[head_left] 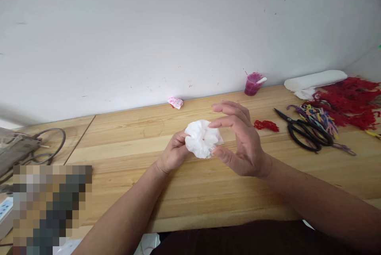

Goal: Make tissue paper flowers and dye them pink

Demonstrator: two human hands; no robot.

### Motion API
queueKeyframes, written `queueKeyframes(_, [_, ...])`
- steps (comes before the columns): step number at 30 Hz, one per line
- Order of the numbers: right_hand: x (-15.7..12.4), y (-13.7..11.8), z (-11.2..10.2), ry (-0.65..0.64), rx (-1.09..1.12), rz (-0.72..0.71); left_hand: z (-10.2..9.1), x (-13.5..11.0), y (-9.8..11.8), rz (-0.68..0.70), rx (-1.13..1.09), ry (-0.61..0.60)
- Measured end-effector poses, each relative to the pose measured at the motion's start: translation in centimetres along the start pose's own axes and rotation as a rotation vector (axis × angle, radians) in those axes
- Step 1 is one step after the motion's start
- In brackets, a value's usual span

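Note:
A white tissue (200, 138), gathered into a round, ruffled flower shape, is held above the table in front of me. My left hand (175, 152) is closed on it from the left and from beneath, and the tissue hides some of its fingertips. On the other side, my right hand (239, 140) curves with thumb and fingers spread apart. Its index fingertip and thumb lie right at the tissue's edge; whether they touch it I cannot tell.
By the wall stand a cup of purple-pink liquid (253, 84) and a pink-stained crumpled tissue (175, 102). Rightward lie red yarn (266, 125), black scissors (309, 132), multicoloured yarn (321, 118), a red yarn heap (354, 100) and a white roll (317, 79). A cable (58, 144) loops at left.

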State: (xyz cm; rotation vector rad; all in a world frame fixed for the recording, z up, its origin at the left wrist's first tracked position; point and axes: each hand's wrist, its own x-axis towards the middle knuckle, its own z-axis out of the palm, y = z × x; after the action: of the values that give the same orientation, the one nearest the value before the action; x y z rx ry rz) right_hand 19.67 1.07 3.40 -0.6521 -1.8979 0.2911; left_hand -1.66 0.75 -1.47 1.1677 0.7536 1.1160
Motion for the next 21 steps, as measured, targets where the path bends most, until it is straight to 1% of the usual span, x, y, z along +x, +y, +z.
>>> queueKeyframes(3, [-0.04,0.44,0.23,-0.024,-0.012,0.007,-0.02,0.01,-0.05,0.039,-0.014,-0.028])
queueKeyframes(6, [-0.24,0.43,0.49,-0.046,-0.042,-0.049,-0.13,0.00,-0.11,0.050,-0.006,-0.028])
queueKeyframes(10, [-0.31,0.24,0.53,-0.048,-0.041,-0.116,-0.29,-0.02,-0.07,0.030,-0.004,-0.048])
queueKeyframes(13, [-0.24,0.33,0.52,-0.049,-0.024,-0.091,-0.22,-0.08,0.17,0.019,-0.026,-0.055])
queueKeyframes(17, [-0.23,0.48,0.54,-0.053,-0.016,-0.042,0.05,-0.15,0.45,-0.038,-0.070,-0.070])
queueKeyframes(21, [-0.27,0.45,0.48,-0.116,-0.012,-0.129,0.52,-0.02,0.53,-0.076,-0.158,-0.014])
